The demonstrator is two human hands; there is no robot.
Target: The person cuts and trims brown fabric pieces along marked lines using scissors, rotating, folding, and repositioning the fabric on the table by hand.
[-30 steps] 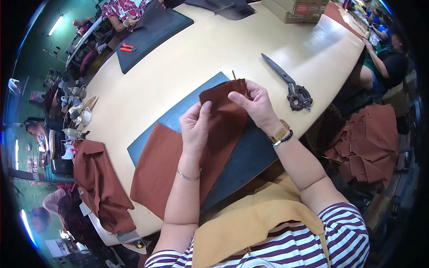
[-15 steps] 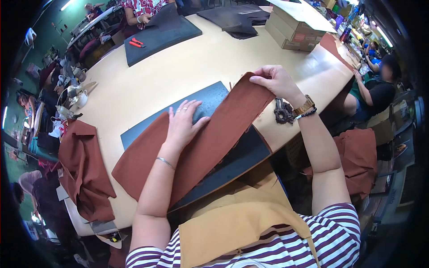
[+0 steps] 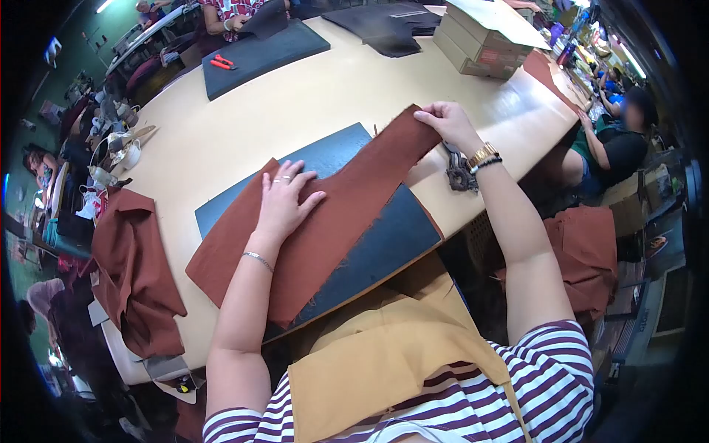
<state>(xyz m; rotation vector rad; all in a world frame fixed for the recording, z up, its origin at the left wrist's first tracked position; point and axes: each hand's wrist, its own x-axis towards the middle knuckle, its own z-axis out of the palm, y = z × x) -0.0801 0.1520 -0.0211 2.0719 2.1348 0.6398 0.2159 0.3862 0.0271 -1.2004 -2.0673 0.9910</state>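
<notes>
A long piece of rust-brown fabric (image 3: 347, 199) with frayed edges lies slantwise over a dark blue board (image 3: 402, 225) at the table's near edge. My left hand (image 3: 286, 199) rests on the fabric with its fingers spread, pressing its left part against the board. Pinched between thumb and fingers of my right hand (image 3: 450, 125) is the far upper corner of the fabric, held a little to the right of the board. Below my right wrist, a dark scissors-like tool (image 3: 461, 176) lies on the table, its upper part partly hidden.
More rust-brown fabric (image 3: 140, 273) is heaped at the table's left end, and another pile (image 3: 583, 258) lies at the right. A second board (image 3: 266, 59) bears a red-handled cutter (image 3: 221, 63). Far right stands a cardboard box (image 3: 484, 44); a co-worker (image 3: 620, 140) sits near it.
My right hand has drawn the fabric's corner slightly up and left, and the strip's lower edge has shifted, baring more of the board. My left hand stays spread on the cloth.
</notes>
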